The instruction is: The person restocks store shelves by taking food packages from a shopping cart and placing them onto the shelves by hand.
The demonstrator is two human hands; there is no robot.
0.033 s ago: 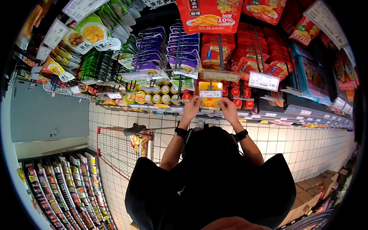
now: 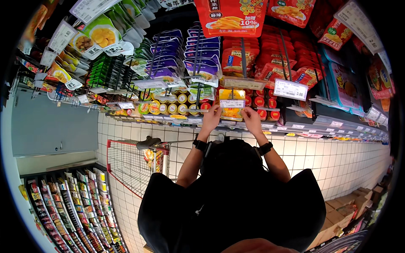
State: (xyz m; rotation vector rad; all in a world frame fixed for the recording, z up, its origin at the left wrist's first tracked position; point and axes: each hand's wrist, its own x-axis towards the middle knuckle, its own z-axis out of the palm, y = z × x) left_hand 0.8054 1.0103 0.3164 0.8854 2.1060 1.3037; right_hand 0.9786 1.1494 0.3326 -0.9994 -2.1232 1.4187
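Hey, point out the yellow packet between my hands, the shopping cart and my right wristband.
Yellow packet (image 2: 232, 114): head view, its lower front.
Shopping cart (image 2: 108, 157): head view, its red rim.
Right wristband (image 2: 265, 148): head view, its middle.

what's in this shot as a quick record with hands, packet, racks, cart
left hand: at the left edge of the yellow packet
right hand: at its right edge
price tag: across the packet's front; unclear which the hands grip
racks: purple packets at left, red packets at right
wire shopping cart: person's left, on tiled floor
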